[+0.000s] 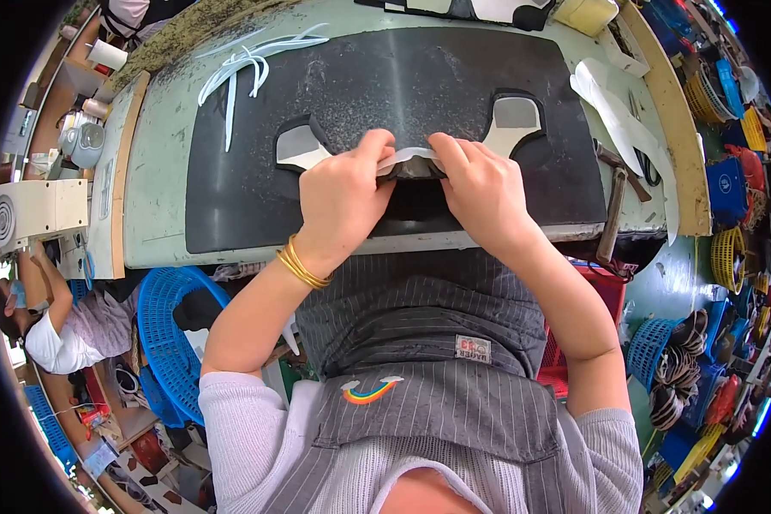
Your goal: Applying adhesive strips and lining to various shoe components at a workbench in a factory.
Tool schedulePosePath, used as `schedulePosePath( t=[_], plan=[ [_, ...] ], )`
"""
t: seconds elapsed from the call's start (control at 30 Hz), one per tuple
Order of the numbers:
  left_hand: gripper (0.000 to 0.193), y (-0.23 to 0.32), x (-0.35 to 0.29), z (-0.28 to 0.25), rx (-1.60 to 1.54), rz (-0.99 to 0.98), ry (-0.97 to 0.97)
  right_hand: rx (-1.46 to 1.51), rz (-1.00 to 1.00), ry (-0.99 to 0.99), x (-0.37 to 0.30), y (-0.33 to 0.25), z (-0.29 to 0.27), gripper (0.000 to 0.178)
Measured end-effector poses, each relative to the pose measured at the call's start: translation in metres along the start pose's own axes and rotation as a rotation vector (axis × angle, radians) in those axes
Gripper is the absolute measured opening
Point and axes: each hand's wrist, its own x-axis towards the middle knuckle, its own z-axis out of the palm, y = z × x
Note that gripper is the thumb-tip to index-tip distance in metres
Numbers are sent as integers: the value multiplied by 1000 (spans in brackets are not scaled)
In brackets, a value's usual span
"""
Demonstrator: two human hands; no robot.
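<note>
Over the near part of a black mat (257,206), both hands grip a piece that looks like a shoe upper (415,158), dark with a whitish lining, curved upward between them. My left hand (347,184) is closed on its left side, and my right hand (481,184) pinches the right side. Beyond the left knuckles a black-edged flap with grey and cream lining (302,146) lies on the mat; a similar flap (516,124) shows beyond the right hand. Whether these flaps join the held piece is hidden by my hands.
Pale blue strips (244,68) lie at the mat's far left. To the right are a hammer (612,210) and white strips of sheet (608,116). A blue basket (167,330) stands below the table's left edge, with another person (81,330) beyond it.
</note>
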Motion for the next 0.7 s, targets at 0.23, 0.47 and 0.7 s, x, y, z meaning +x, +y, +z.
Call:
schedulePosePath(
  t=[0.23, 0.47, 0.7],
  plan=[
    [38, 2, 3, 1, 35, 104, 247, -57, 18, 47, 0, -5, 3, 17],
    [37, -11, -12, 18, 325, 403, 516, -9, 102, 42, -3, -11, 7, 15],
    [22, -6, -12, 29, 499, 276, 606, 18, 236, 47, -2, -14, 15, 20]
  ],
)
